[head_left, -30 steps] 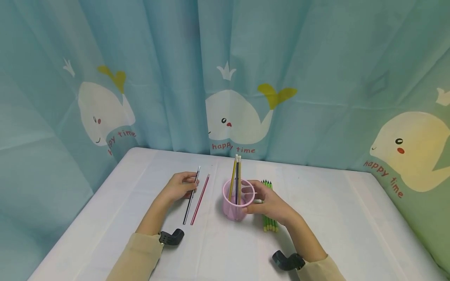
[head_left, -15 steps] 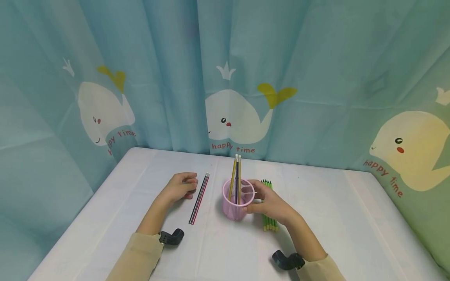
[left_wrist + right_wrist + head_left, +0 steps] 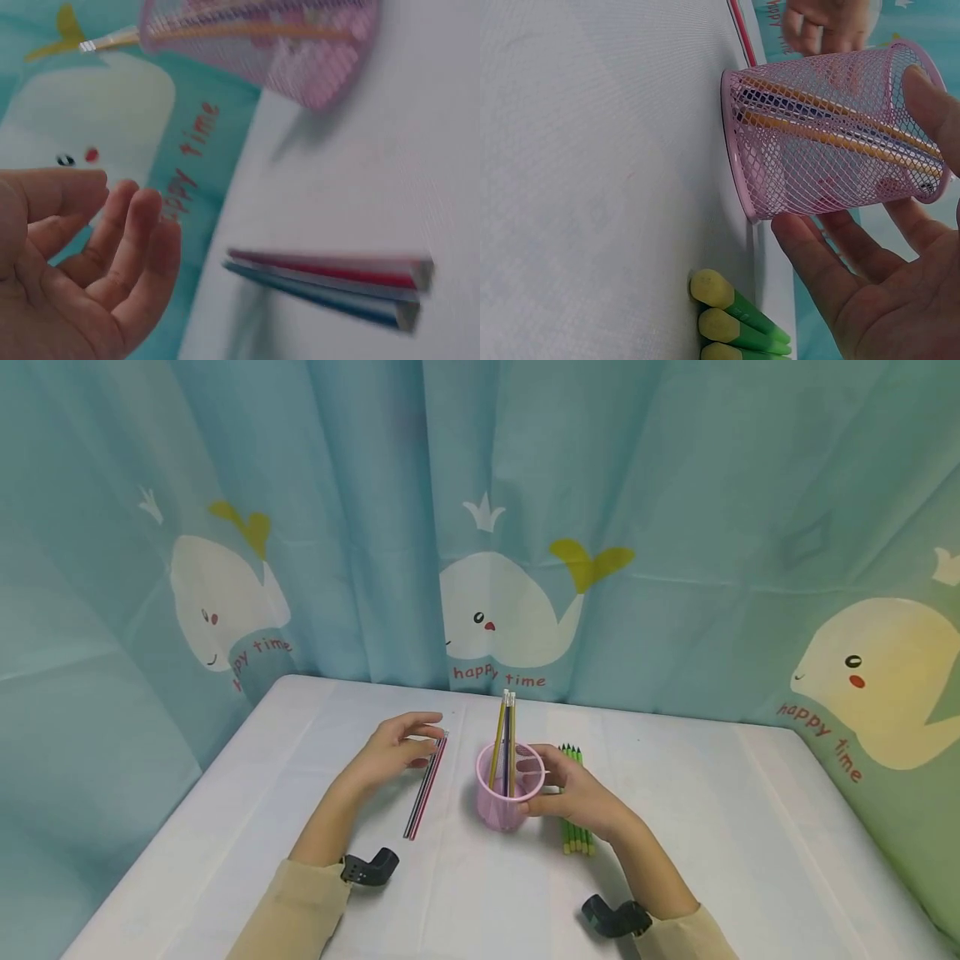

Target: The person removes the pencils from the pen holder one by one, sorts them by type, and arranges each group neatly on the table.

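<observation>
Clearly, the right hand (image 3: pixel 577 793) had the pink mesh cup (image 3: pixel 498 812) in its grip: the head view placed the thumb on the near side and the fingers behind the rim, and the right wrist view, from close by, confirmed fingertips curled against the mesh wall. The cup stood upright on the white table (image 3: pixel 712 827), between the two hands. From above, two yellow pencils (image 3: pixel 512 735) and one dark pencil (image 3: pixel 507 747) were seen rising past its rim, pale ends up; only the wrist views showed their lower lengths, through the mesh. The left hand (image 3: pixel 390 752) pinched nothing. In the head view it overlapped the far ends of a black pencil (image 3: pixel 417 802) and a red pencil (image 3: pixel 427 793), and contact could not be judged from there; the left wrist view settled the point, showing loosely bent fingers apart from both pencils, which lay side by side on the table. That view was blurred at the pencils, and the black one read as dark blue in it. On the far side of the right hand from the cup lay a row of green pencils (image 3: pixel 577 839), partly covered by the hand in the head view, dark points away from the person; the right wrist view showed their rounded yellow ends at close range, near the cup's base but not touching it.
</observation>
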Available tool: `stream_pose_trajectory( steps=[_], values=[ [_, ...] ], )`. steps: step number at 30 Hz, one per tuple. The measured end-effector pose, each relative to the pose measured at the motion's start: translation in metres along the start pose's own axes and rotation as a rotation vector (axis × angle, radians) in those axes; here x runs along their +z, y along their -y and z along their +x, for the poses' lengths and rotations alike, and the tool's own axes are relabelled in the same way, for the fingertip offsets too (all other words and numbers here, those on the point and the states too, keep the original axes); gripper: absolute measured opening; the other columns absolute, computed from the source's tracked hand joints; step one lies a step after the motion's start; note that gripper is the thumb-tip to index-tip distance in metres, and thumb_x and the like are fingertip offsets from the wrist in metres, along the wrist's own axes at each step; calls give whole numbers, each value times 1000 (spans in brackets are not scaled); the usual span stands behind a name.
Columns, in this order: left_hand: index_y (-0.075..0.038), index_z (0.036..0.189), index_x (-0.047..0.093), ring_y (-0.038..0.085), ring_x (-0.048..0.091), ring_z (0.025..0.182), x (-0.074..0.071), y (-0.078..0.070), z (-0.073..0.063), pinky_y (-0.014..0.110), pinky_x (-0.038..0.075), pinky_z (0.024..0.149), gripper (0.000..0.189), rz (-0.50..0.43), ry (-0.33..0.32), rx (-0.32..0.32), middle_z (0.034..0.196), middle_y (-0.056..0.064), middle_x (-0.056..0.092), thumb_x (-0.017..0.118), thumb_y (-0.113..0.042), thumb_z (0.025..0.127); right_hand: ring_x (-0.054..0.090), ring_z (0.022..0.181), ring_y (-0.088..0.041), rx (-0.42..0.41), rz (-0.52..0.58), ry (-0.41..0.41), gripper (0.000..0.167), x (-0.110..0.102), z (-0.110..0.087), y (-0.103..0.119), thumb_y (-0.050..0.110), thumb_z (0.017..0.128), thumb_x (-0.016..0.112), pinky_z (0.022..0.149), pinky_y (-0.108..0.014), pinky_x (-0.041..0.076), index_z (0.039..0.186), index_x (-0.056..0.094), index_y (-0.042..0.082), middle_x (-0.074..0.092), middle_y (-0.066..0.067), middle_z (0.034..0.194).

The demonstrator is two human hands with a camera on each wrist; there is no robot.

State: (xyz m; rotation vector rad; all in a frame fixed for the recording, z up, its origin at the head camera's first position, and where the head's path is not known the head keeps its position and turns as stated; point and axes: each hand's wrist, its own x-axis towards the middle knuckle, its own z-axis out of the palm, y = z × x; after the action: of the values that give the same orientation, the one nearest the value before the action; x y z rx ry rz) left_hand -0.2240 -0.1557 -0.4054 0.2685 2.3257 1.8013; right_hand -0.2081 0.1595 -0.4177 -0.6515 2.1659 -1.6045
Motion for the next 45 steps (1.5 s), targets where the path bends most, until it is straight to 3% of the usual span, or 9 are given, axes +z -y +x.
stream_pose_trajectory(
  steps=[6, 10, 18, 26, 30, 37, 45],
  values=[
    [-4, 143, 49, 43, 59, 118, 9, -18, -8, 43, 58, 93, 46, -66, 73, 96, 134, 26, 56, 60, -9, 98, 53, 127, -37, -6, 9, 11, 71, 1, -1, -1, 16, 80, 82, 108, -58, 42, 143, 49, 15, 56, -11, 138],
    [-4, 142, 50, 36, 63, 113, 15, -28, -13, 38, 58, 90, 45, -50, 85, 151, 132, 21, 59, 60, -9, 99, 54, 126, -38, -9, 12, 13, 72, 2, -2, 0, 16, 80, 82, 108, -58, 42, 144, 49, 15, 56, -13, 138],
    [-11, 139, 54, 28, 65, 109, 24, -37, -16, 39, 58, 89, 41, -13, 83, 168, 129, 14, 62, 60, -10, 99, 55, 125, -37, -13, -4, 3, 71, 1, 1, 1, 16, 80, 82, 107, -56, 44, 143, 49, 14, 58, -13, 136],
    [-6, 138, 55, 35, 64, 109, 35, -36, -13, 35, 58, 87, 40, 5, 59, 251, 129, 19, 61, 58, -9, 98, 55, 125, -37, -14, -9, -1, 72, 1, 1, 1, 17, 80, 82, 107, -57, 44, 143, 49, 15, 58, -12, 137],
    [-11, 136, 57, 32, 62, 115, 42, -34, -11, 39, 56, 93, 38, 55, 41, 265, 133, 13, 60, 63, -14, 98, 55, 126, -37, -15, -8, -1, 71, 0, 1, 2, 17, 80, 82, 108, -58, 43, 143, 49, 16, 58, -10, 137],
    [-18, 137, 58, 32, 53, 130, 54, -27, -11, 48, 52, 102, 41, 133, 122, 218, 143, 4, 53, 66, -18, 97, 55, 125, -38, -16, -3, -1, 72, 0, 0, 0, 17, 80, 82, 107, -57, 44, 143, 48, 14, 57, -13, 137],
    [-14, 139, 57, 41, 51, 130, 60, -22, -10, 51, 52, 100, 43, 147, 188, 252, 147, 10, 49, 65, -17, 97, 56, 123, -37, -25, -8, -5, 71, 1, 0, 1, 17, 80, 82, 105, -56, 46, 142, 49, 15, 58, -12, 135]
  ],
)
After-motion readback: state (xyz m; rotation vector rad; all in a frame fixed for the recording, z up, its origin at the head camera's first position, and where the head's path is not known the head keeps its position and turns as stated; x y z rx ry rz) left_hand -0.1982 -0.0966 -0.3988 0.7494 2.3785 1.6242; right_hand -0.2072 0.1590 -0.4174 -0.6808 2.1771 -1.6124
